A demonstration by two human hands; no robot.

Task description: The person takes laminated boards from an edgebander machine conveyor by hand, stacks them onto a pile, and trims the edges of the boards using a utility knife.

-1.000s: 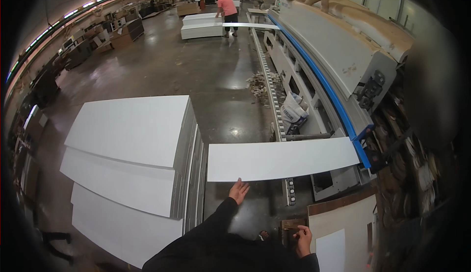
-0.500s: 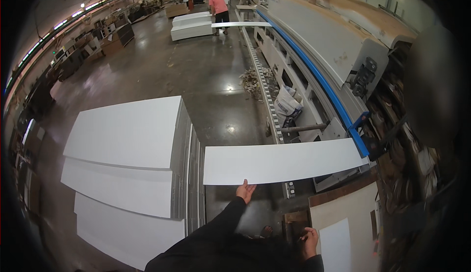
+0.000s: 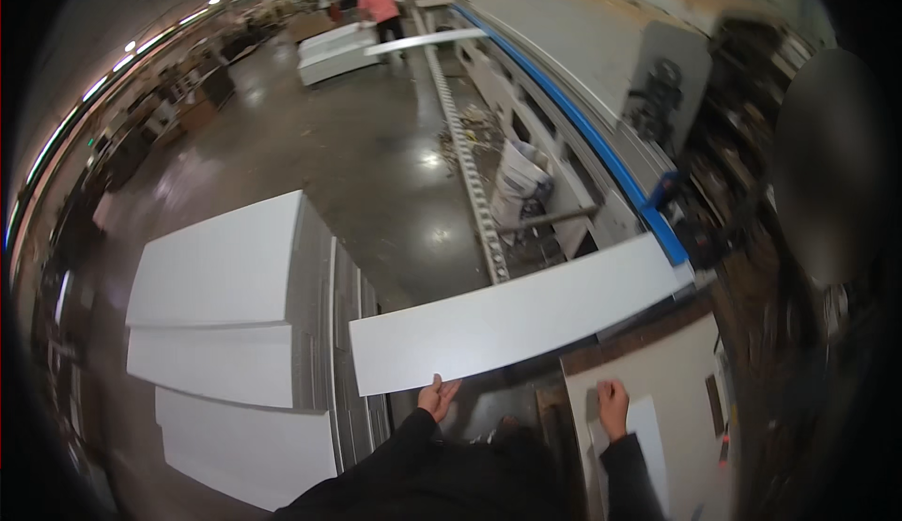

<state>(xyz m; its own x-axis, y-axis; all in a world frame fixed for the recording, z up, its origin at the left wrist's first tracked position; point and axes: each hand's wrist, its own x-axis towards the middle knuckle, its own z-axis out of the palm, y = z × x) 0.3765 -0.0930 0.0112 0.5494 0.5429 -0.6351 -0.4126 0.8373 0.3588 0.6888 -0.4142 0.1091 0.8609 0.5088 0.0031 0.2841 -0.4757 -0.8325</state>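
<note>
Left hand (image 3: 438,396) gripping long white panel (image 3: 517,319) edge; right hand (image 3: 613,406) seemingly flat on board (image 3: 658,380); stacked panels (image 3: 225,333) left, panel unstacked.

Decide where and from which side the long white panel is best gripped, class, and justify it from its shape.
Probably the near long edge of the long white panel, from the person's side, hands spread wide: it is thin, flat and long. Its far end lies by the blue-edged machine, and only the left hand touches that edge now.
</note>
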